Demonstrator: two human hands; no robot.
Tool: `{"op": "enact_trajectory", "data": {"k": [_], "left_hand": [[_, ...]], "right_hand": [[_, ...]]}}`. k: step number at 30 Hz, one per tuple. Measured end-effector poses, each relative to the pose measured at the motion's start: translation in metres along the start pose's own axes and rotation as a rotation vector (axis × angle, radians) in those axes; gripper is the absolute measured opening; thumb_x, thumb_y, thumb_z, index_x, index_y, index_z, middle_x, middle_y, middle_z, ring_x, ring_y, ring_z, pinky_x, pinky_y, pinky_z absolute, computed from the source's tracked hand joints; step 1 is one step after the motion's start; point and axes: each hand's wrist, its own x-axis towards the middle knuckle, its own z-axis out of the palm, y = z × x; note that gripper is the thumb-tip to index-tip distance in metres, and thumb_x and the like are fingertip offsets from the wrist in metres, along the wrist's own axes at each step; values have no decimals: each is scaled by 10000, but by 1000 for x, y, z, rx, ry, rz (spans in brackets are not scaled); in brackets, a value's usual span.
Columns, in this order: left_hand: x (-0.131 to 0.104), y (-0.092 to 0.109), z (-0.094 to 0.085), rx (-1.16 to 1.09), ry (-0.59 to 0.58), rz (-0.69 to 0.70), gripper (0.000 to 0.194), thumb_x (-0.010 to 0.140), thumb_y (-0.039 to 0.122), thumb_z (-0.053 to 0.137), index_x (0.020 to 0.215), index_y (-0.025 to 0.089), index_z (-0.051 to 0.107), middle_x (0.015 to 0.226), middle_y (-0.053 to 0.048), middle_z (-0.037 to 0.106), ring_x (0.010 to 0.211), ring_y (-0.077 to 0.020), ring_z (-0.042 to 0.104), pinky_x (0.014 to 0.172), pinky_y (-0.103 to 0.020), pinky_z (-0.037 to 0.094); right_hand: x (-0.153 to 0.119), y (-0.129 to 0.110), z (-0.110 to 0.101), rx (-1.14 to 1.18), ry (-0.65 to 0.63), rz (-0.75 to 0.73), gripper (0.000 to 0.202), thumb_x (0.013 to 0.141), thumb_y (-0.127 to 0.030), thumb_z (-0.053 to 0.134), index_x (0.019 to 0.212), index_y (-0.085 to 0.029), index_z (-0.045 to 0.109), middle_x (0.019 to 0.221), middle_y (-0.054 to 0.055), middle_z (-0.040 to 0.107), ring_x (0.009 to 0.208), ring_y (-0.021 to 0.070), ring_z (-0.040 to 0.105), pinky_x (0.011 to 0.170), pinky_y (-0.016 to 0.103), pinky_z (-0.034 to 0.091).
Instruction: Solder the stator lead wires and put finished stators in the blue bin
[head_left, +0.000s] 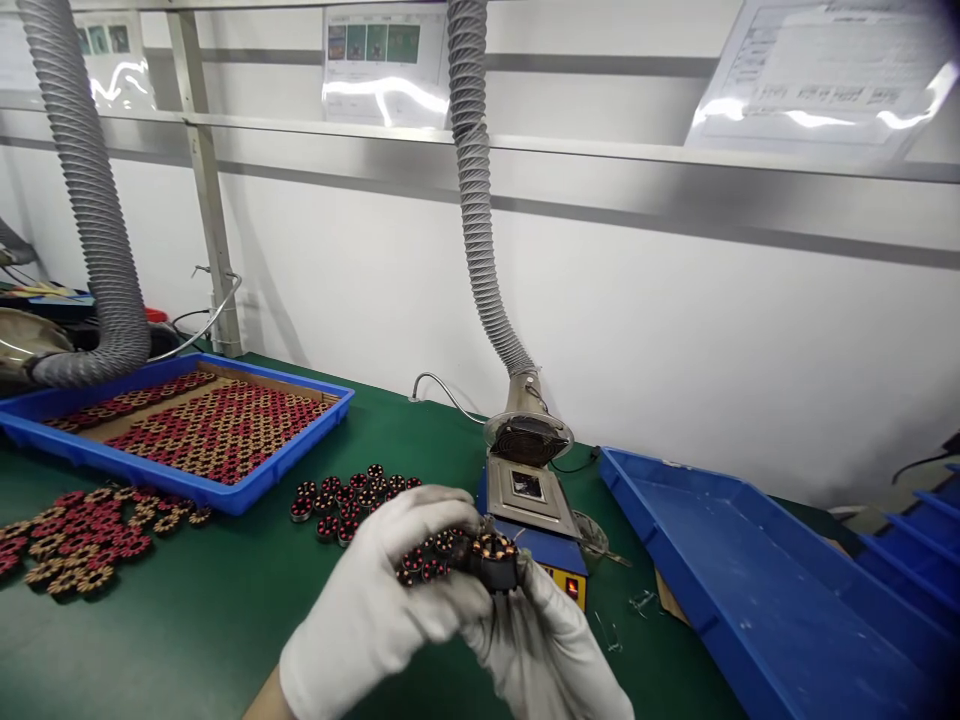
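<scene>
A small round motor stator [495,562], black on the side with copper windings on top, is held up between my two white-gloved hands. My left hand [382,590] curves round from the left, its fingertips and thumb closed at the stator's left side. From the right and below, my right hand [547,640] pinches the same part with its fingers. A thin wire end sticks up near the right fingertips. Behind my left hand, a group of similar stators [328,503] with dark red and copper faces stands on the green table; some show through the gap in my fingers.
A solder pot [532,500] on a blue base stands just beyond my hands, under a grey extraction hose [480,200]. A blue tray [720,560] lies right. Left are a blue tray of stators [300,455] and loose wound cores [90,540]. Wire scraps [611,632] lie nearby.
</scene>
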Motion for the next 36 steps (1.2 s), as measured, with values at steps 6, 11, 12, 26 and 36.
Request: {"op": "enact_trajectory", "data": {"k": [6,11,12,26,36], "left_hand": [[2,-2,4,52,-49,150,355,666,196,745,994,266,630,1051,-17,624,961,-171,571,869,-256,469],[6,6,4,-174,-114,-149,284,648,104,709,898,236,676,1052,-11,635,938,-159,595,809,-176,486],[6,7,4,-207,-120,-174,240,675,116,681,887,228,680,1043,-15,639,913,-158,605,783,-174,495],[2,2,0,-383,-24,-266,158,693,75,602,792,164,687,933,-59,654,875,-184,613,726,-185,501],[2,4,1,-424,15,-311,304,673,32,567,888,212,685,1003,-30,644,816,-144,622,680,-156,496]], "right_hand": [[0,2,-1,2,10,-4,229,730,-286,715,952,-249,676,996,37,685,760,102,630,673,216,514],[-3,-1,8,-51,114,-48,258,686,-249,753,933,-226,684,921,44,700,755,130,644,687,245,527],[-3,-1,9,-61,113,-49,286,676,-259,760,947,-220,679,924,51,697,760,139,645,702,259,528],[6,2,-3,-162,121,-84,372,585,-282,811,920,-211,666,953,69,681,801,204,646,759,376,523],[8,7,0,-161,109,-91,339,645,-249,773,959,-205,652,1003,72,671,843,206,640,796,372,513]]}}
